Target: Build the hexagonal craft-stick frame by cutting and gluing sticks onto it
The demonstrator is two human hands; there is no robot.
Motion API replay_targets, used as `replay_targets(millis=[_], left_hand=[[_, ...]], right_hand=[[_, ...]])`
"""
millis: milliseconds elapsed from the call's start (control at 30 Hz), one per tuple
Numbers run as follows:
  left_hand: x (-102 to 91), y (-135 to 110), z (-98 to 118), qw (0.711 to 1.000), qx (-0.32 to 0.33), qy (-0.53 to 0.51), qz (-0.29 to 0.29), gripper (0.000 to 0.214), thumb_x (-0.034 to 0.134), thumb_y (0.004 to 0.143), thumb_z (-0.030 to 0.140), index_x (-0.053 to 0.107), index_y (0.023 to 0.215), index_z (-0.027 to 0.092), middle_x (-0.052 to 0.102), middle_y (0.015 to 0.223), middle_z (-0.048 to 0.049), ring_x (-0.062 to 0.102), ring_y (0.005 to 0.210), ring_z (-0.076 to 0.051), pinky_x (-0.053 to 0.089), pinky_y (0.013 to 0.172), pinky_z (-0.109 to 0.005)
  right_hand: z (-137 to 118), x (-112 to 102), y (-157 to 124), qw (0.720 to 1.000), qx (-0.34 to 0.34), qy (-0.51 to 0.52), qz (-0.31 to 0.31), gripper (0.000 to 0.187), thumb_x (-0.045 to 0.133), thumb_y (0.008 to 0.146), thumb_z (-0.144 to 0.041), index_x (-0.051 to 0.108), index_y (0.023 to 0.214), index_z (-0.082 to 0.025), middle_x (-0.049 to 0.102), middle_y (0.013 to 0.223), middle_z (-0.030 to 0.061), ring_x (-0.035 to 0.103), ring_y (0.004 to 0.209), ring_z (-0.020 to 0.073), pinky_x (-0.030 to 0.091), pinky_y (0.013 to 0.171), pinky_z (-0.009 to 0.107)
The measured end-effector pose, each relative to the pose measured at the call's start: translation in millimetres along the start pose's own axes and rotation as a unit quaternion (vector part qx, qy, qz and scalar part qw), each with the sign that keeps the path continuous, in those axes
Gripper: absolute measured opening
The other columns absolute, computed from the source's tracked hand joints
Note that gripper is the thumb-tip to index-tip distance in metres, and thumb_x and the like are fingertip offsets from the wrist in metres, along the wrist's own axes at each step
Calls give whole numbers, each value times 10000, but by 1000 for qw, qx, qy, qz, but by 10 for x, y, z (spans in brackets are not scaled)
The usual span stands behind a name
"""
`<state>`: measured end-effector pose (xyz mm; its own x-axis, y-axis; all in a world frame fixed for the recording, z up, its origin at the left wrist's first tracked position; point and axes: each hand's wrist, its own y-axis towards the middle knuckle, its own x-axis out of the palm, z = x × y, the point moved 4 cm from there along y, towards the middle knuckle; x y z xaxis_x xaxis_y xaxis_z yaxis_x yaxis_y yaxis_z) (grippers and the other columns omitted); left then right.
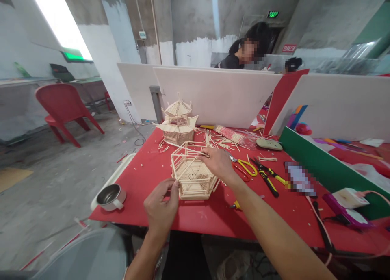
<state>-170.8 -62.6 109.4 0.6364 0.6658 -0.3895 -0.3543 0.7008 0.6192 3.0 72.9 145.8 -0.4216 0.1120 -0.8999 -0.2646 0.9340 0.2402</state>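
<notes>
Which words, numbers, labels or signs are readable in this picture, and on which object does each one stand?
No text here can be read with certainty.
Green sign above the far doorway: lit characters, too small to read.
Red plate on the far wall: white characters, blurred.
Packet of sticks on the red table: red print, too small to read.
Stick model: no writing visible.

Hexagonal stick frame (193, 175) — upright, table-edge
</notes>
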Motion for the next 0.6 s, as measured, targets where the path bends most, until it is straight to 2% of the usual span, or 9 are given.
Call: replay_targets(millis=[233, 600], left_hand=[[13, -22, -48, 1000, -8, -7, 0, 145, 609, 871, 282, 714, 815, 198, 758, 834, -27, 697, 649, -139, 570, 659, -238], [6, -11, -11, 1000, 6, -5, 5, 139, 614, 868, 266, 712, 804, 191, 754, 833, -32, 694, 663, -137, 566, 656, -235]], right_hand=[[-12, -3, -10, 1000, 10, 1, -3, 221, 592, 889, -461, 731, 927, -294, 755, 908, 2, 674, 854, 186, 389, 654, 258], [-30, -11, -16, 1000, 16, 1, 2, 224, 581, 895, -453, 725, 925, -284, 755, 913, 10, 672, 850, 193, 380, 647, 265]])
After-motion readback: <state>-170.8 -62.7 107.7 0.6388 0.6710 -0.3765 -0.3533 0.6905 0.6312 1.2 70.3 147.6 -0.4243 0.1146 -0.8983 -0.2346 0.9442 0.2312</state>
